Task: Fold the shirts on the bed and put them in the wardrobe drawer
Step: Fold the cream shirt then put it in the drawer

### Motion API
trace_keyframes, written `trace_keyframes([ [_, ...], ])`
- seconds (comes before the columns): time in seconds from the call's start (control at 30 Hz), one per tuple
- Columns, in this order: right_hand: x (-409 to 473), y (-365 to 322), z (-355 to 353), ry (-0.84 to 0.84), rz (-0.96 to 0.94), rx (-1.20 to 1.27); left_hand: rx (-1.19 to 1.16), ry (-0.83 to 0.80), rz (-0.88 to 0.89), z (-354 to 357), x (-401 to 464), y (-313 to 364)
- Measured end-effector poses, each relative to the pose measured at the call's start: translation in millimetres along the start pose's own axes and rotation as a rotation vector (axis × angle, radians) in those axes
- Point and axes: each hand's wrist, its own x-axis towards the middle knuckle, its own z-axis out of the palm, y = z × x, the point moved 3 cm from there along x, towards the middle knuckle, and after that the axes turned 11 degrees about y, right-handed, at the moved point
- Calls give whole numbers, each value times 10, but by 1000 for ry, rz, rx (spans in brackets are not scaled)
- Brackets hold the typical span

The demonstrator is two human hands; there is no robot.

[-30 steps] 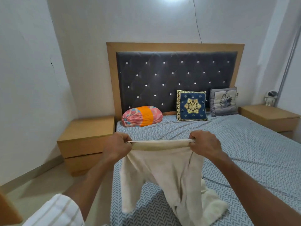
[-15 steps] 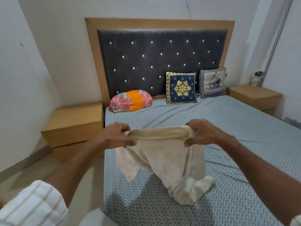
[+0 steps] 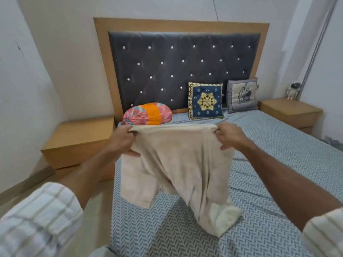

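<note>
The bed (image 3: pixel 278 164) carries a blue-grey sheet with a herringbone pattern, lightly creased across the middle. At its far end, against the headboard (image 3: pixel 178 71), three things sit on it: a pink and orange bolster (image 3: pixel 147 114) to the left, a dark blue cushion (image 3: pixel 205 101) with a yellow star in the middle, and a grey cushion (image 3: pixel 242 95) to the right. Near the front, the lower end of a cream shirt (image 3: pixel 220 217) rests bunched on the sheet, the rest of it lifted above.
</note>
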Motion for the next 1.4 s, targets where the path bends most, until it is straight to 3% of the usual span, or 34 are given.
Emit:
trace_keyframes([
  [0.07, 273, -173, -373, 118, 15, 95, -100, 149, 89, -132, 176, 436],
  [0.13, 528, -367, -794, 341, -63, 113, -74, 270, 259, -324, 267, 896],
  [0.23, 700, -560, -1332, 610, -220, 128, 290, 273, 662, -616, 226, 1498],
  [0.3, 748, -589, -1513, 593, -298, 27, 555, 282, 807, -754, 226, 1696],
  [0.4, 782, -532, -1620, 513, -271, 57, 576, 418, 748, -967, 308, 1772],
  [0.5, 742, -501, -1704, 562, -172, 468, 432, 465, 617, -1089, 314, 1797],
  [0.57, 719, -527, -1714, 495, -137, 626, 332, 454, 556, -1131, 296, 1827],
  [0.63, 712, -564, -1714, 422, -116, 672, 240, 399, 491, -1163, 257, 1823],
  [0.77, 709, -513, -1724, 507, -79, 701, 199, 399, 436, -1180, 238, 1725],
  [0.9, 613, -487, -1531, 98, -245, 456, 214, 350, 416, -1094, 266, 1574],
  [1.0, 512, -363, -1457, -171, -192, 458, 209, 352, 389, -1030, 308, 1431],
  [1.13, 509, -173, -1333, -273, -48, 536, 316, 277, 469, -939, 355, 1255],
  [1.27, 478, -11, -1251, -349, 66, 762, 145, 117, 488, -849, 312, 1071],
  [1.4, 453, 104, -1180, -461, 58, 868, 65, 90, 421, -789, 303, 961],
])
